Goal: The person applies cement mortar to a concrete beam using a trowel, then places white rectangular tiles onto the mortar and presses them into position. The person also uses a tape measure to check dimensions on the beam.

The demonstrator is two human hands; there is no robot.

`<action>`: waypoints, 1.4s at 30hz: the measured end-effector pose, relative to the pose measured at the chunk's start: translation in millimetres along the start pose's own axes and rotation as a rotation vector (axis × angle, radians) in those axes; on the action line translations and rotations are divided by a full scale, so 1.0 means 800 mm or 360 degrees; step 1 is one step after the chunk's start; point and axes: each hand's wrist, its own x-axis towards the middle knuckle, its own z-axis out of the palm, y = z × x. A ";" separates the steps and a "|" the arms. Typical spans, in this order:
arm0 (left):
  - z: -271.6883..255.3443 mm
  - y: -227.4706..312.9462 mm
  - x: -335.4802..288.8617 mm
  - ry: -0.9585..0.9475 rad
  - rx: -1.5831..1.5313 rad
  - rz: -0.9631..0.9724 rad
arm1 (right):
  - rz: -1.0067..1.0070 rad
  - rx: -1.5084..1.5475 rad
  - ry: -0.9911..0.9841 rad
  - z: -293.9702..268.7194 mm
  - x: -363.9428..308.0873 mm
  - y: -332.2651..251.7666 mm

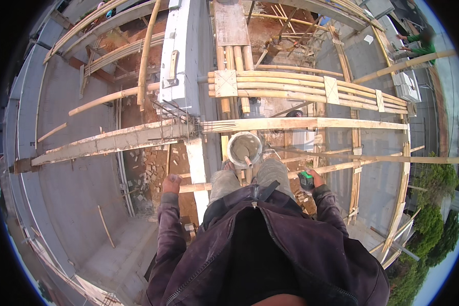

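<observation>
My right hand is wrapped round a green and black tape measure, held beside my right knee above the bamboo poles. My left hand is closed with fingers curled, out to the left of my left knee; what it holds, if anything, is hidden. Between my knees and just ahead stands a round bucket with grey mortar in it. A wooden-handled tool leans out over the bucket's near rim, its working end in the mortar.
Bamboo poles form scaffolding ahead and to the right, high above brick-strewn ground. A concrete beam with protruding steel bars runs left. A wood-handled tool lies on the white block wall. Far right is a person in green.
</observation>
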 end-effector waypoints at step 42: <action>0.111 0.805 0.593 -0.1142 -0.2165 -0.0745 | -0.1515 -0.1604 -0.0722 0.580 0.247 -0.848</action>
